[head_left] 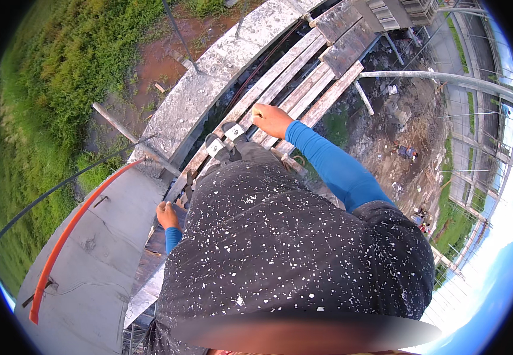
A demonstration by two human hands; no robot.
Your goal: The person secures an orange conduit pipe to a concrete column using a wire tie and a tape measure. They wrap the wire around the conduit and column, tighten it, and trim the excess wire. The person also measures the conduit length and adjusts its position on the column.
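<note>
My right hand point(271, 120), at the end of a blue sleeve, is curled into a fist above the wooden planks point(311, 89). Nothing sticks out of its fingers. Lower on the left, my left hand point(166, 216) is also closed, close to the side of the pale concrete wall point(99, 236); no held thing shows in it. My feet, in dark slippers with white straps point(234, 131), stand on the planks between the two hands. A dark strap-like thing point(189, 186) hangs beside my leg, a little beyond the left hand.
The plank walkway has long gaps and runs along a curved concrete beam point(194, 89). An orange tube point(73, 225) lies over the wall, and a grey pole point(129, 135) crosses its edge. Metal pipes point(439, 76) stand to the right. Far below, a person point(407, 152) is on muddy ground.
</note>
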